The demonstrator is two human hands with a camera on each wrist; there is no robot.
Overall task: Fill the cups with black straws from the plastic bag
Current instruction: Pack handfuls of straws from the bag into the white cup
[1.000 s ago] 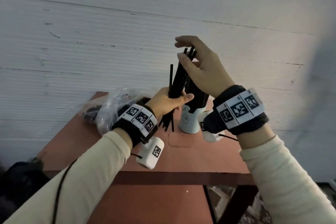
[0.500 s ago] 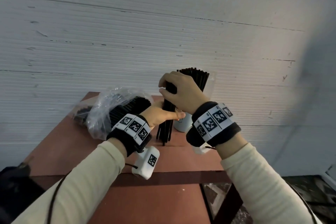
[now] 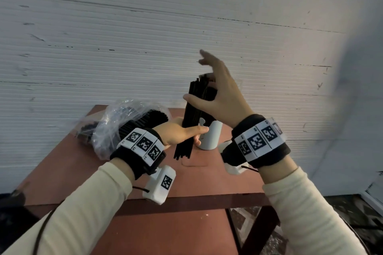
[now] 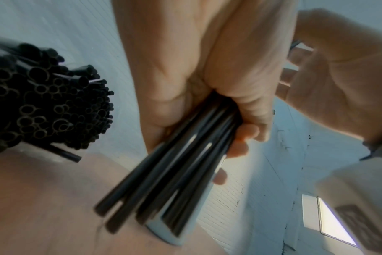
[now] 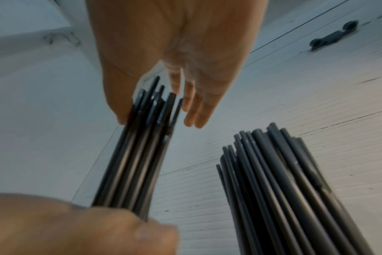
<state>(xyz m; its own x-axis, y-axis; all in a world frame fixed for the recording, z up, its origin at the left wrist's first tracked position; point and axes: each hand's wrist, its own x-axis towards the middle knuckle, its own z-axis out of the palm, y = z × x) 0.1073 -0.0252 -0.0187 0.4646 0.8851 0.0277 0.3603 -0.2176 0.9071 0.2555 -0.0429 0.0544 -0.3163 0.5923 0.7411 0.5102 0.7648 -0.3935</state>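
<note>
My left hand (image 3: 186, 133) grips a bundle of black straws (image 3: 194, 109) near its lower part and holds it upright above the table; the grip shows close up in the left wrist view (image 4: 207, 107). My right hand (image 3: 209, 80) is at the bundle's top with fingers straight, and its thumb touches the straws (image 5: 142, 138). A white cup (image 3: 210, 137) stands just behind the bundle with a second bunch of straws (image 5: 283, 181) in it, partly hidden by my right hand. The clear plastic bag (image 3: 112, 122) of straws (image 4: 44, 107) lies to the left.
The reddish table (image 3: 217, 180) is small and its front edge is near my wrists. A white ribbed wall (image 3: 145, 47) rises right behind it. Floor shows below on the right.
My right hand had been wrapped round the top of the bundle; it has now let go and its fingers are stretched upward. My left hand still holds the bundle beside the cup.
</note>
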